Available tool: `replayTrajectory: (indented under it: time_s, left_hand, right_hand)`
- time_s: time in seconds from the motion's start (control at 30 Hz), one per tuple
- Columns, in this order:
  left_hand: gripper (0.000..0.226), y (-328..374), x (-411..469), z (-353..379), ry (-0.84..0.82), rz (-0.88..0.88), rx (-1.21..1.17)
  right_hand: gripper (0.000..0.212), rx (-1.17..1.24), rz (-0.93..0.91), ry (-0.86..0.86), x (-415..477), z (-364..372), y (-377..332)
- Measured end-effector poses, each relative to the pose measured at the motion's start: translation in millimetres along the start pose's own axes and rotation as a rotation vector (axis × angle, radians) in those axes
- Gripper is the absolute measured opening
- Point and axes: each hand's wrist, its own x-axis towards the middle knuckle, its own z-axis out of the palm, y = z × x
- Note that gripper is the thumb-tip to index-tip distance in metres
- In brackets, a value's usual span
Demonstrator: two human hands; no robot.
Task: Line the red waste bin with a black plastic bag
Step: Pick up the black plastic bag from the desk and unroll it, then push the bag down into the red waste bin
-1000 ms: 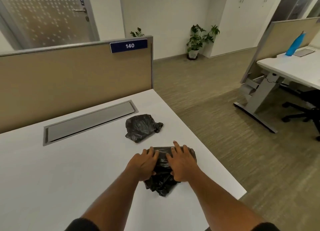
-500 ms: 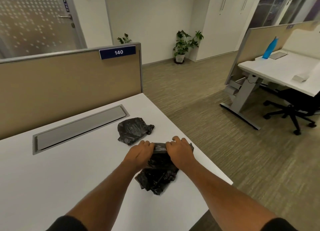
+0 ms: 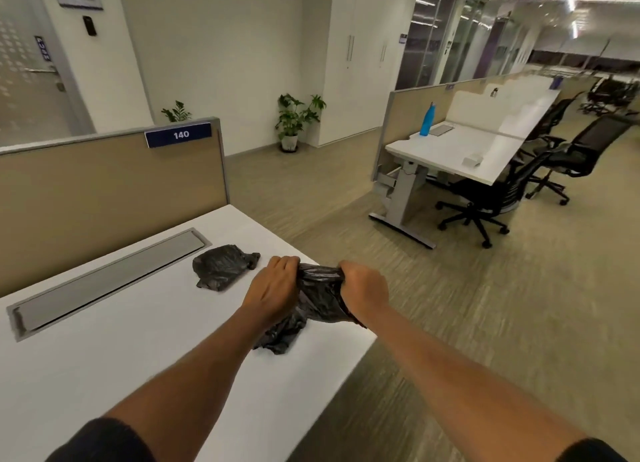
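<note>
My left hand (image 3: 277,288) and right hand (image 3: 363,288) both squeeze the black bag (image 3: 320,297) at the corner of the white desk (image 3: 104,357). It looks soft, light and slippery, so I should pinch its top edge.

Black plastic bag (image 3: 320,297): formerly pressed flat on counter (image 3: 104,357); now gripped by left hand (image 3: 273,290) and right hand (image 3: 363,288), upper part raised, stretched between fists.
</note>
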Motion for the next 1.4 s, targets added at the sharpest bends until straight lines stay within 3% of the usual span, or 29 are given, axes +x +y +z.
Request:
replayTrajectory:
  time_s: [0.13, 0.23, 0.3, 0.4, 0.53, 0.67, 0.77, 1.13, 1.27, 1.4]
  left_hand:
    - [0.068, 46.1, -37.4, -0.3, 0.057, 0.003, -0.055]
    - [0.075, 82.1, -65.8, 8.9, 0.058, -0.079, -0.099]
    - [0.069, 109.8, -83.3, 17.6, 0.049, -0.122, -0.151]
    - [0.059, 156.2, -110.4, 35.4, -0.017, -0.195, -0.437]
    - [0.041, 210.8, -146.5, 57.2, -0.284, -0.046, -0.796]
    - [0.047, 249.4, -184.8, 81.3, -0.448, 0.136, -0.836]
    - [0.018, 265.1, -207.5, 112.5, -0.567, 0.104, -0.725]
    - [0.016, 276.2, -230.6, 204.0, -0.421, -0.680, -0.817]
    - [0.021, 276.1, -245.3, 240.1, -0.321, -0.899, -0.724]
    - [0.027, 279.2, -255.4, 263.5, -0.273, -1.060, -0.518]
  right_hand:
    - [0.021, 0.115, 0.236, 0.047, -56.6, -26.3, 10.6]
    - [0.017, 0.180, 0.412, 0.072, -100.0, -37.4, 24.1]
    - [0.016, 0.232, 0.541, 0.084, -128.1, -41.7, 33.9]
    - [0.016, 0.364, 0.741, 0.138, -169.0, -47.8, 51.8]
    - [0.016, 0.551, 1.002, 0.220, -218.8, -52.9, 84.6]
    - [0.021, 0.789, 1.229, 0.298, -262.4, -49.6, 126.4]
    - [0.020, 0.892, 1.292, 0.297, -294.0, -42.2, 160.1]
    - [0.026, 0.633, 1.311, -0.101, -413.1, -5.3, 308.7]
    - [0.023, 0.529, 1.359, -0.167, -453.2, 2.2, 354.6]
    - [0.031, 0.586, 1.400, -0.314, -487.7, 11.5, 379.2]
